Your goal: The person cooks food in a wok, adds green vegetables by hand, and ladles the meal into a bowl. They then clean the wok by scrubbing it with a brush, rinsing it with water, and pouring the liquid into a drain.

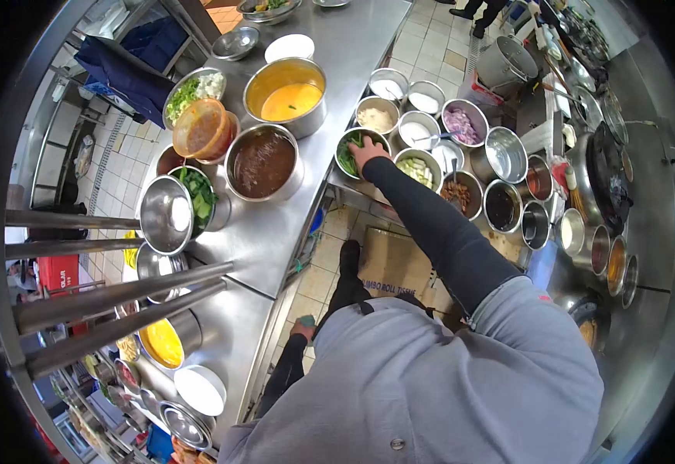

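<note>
I see a person in a grey top reaching out the right arm, and the right grip [368, 151] is down in a small round metal pot [338, 164] of green leaves [347, 155]. The leaves are right under and against its fingers, which point down into them, but I can't tell if they are wide apart or pinched shut. The left grip [303, 330] hangs low, well apart from the right one, beside the edge of the shiny metal surface [233, 251]. A small green thing [307, 319] is at it, and I can't tell how tightly it is held. Just beside the right grip is a pot of pale green chunks [416, 168], and on the far side of the leaf pot is one of pale mush [375, 118]. More to the right of that grip are purple bits [463, 124], brown bits [456, 194] and a dark sauce [501, 207], each in its own pot. Well to its left, big pots of orange soup [287, 101] and dark brown stuff [263, 164] sit on the surface. A flat cardboard box [395, 259] lies lower down, between the two grips.
</note>
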Available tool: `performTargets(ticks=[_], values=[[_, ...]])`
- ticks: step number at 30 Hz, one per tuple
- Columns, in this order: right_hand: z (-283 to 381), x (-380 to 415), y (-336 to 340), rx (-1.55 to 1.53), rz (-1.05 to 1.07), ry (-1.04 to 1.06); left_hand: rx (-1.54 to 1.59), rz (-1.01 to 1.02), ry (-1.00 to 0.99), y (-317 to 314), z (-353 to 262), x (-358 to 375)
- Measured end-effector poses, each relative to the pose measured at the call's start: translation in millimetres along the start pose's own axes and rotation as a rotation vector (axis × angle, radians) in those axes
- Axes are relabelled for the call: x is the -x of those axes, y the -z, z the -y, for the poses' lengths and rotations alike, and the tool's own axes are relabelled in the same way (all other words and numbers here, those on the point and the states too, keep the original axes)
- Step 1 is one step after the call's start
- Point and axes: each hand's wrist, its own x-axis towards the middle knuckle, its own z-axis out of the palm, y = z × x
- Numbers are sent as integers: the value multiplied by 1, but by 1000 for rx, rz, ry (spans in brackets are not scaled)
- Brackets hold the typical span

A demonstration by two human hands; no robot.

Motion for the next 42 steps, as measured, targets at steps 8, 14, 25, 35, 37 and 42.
performTargets(ticks=[8,14,25,35,37,42], values=[[-7,-20,8,-60,10,55,120,100,64,41,-35,15],[-8,-24,-7,-23,-4,76,241,30,26,3,12,-43],[-38,15,23,-1756,89,-340,152,35,163,55,-43,-32],[-190,305,101,-2443,-543,109,-207,154,-259,72,-99,-113],[-228,408,105,-2189,-957,8,-312,188,-339,77,-130,-128],[-316,651,113,-1555,-1541,-439,-453,193,-453,77,-206,-128]])
